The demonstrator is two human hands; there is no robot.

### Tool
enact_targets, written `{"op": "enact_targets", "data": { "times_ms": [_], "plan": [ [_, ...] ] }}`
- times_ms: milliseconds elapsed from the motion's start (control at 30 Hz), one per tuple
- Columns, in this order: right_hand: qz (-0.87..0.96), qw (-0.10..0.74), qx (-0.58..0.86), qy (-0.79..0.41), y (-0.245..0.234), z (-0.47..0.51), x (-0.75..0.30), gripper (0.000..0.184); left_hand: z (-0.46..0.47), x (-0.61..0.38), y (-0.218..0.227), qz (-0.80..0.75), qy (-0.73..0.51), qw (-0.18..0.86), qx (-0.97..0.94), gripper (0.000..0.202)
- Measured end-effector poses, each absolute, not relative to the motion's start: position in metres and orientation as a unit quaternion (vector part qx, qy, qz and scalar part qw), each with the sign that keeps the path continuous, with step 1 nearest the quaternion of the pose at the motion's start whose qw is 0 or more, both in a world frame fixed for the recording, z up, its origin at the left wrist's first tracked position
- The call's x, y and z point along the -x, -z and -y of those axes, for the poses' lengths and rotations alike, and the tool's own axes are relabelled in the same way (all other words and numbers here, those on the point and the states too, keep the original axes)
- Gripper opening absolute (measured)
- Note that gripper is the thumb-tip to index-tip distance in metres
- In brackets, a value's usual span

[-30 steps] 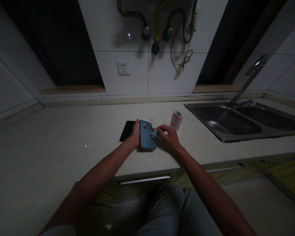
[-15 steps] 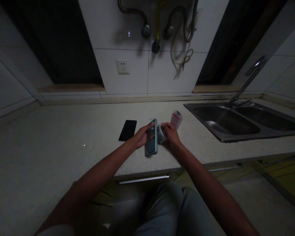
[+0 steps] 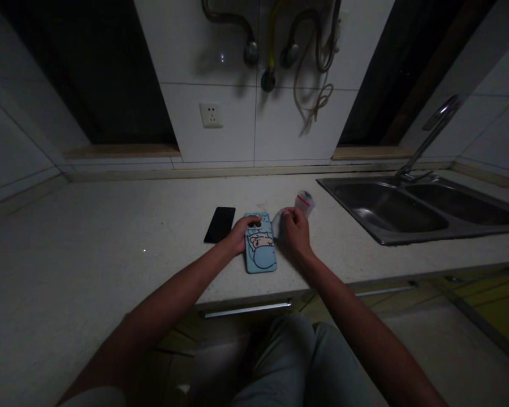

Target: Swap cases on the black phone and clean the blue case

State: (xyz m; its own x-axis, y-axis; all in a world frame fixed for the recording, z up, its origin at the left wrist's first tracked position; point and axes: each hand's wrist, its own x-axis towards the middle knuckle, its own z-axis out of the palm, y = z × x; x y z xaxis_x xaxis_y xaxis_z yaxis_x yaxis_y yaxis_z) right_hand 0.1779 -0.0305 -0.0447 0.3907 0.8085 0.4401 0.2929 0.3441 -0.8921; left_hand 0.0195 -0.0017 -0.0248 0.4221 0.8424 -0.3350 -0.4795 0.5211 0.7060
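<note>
My left hand (image 3: 240, 234) is closed on the left edge of a light blue phone case (image 3: 261, 251) with a cartoon print. The case's back faces up, over the counter; whether a phone sits inside, I cannot tell. My right hand (image 3: 296, 229), closed in a pinch, grips a pale grey-white cloth (image 3: 277, 221) just right of the case. Part of this cloth is hidden by the fingers. Left of my left hand a black phone (image 3: 219, 225) lies flat on the counter. Behind my right hand is a small clear plastic bag (image 3: 305, 203) with a red stripe.
The pale countertop (image 3: 110, 237) runs along a tiled wall with a socket (image 3: 211, 115) and hanging pipes (image 3: 268, 79). A steel double sink (image 3: 382, 240) with a tap (image 3: 428, 141) is on the right. Drawer handles (image 3: 248, 308) line the front below the counter edge.
My left hand has turned the phone case from nearly edge-on to showing its printed back. My right hand, still holding the cloth, has shifted slightly to the right.
</note>
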Motion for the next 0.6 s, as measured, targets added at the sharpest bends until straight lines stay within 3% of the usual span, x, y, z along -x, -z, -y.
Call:
{"op": "enact_targets", "data": {
  "times_ms": [200,433,600],
  "plan": [
    [0.545,0.65,0.52,-0.102,0.041,0.038,-0.174,0.027,0.006,-0.024,0.021,-0.332,-0.374,0.838,-0.218,0.021],
    [0.784,0.46,0.41,-0.071,0.055,0.033,-0.165,0.038,0.012,-0.031,0.019,-0.29,-0.369,0.863,-0.185,0.045],
    [0.839,0.408,0.356,-0.051,0.052,0.039,-0.161,0.048,0.006,-0.031,0.025,-0.258,-0.393,0.869,-0.156,0.049]
  ]
}}
